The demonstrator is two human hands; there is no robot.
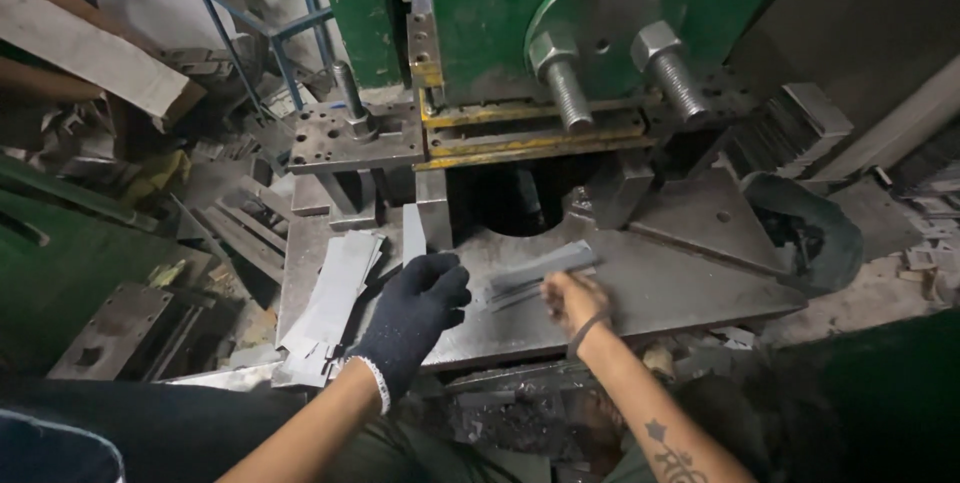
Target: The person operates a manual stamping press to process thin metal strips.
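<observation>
Nearest the viewer, the gloved left hand (415, 313) rests curled on the steel press table (680, 288), gripping nothing that can be seen; beside it the bare right hand (572, 300) closes its fingers on the end of a few thin metal strips (540, 271) lying flat on the table; the step in hand appears to be picking up a strip; a stack of cut strips (335, 298) lies at left; beyond, the dark die opening (520, 205) sits under the green press (560, 13); feeding calls for a flat, aligned strip.
</observation>
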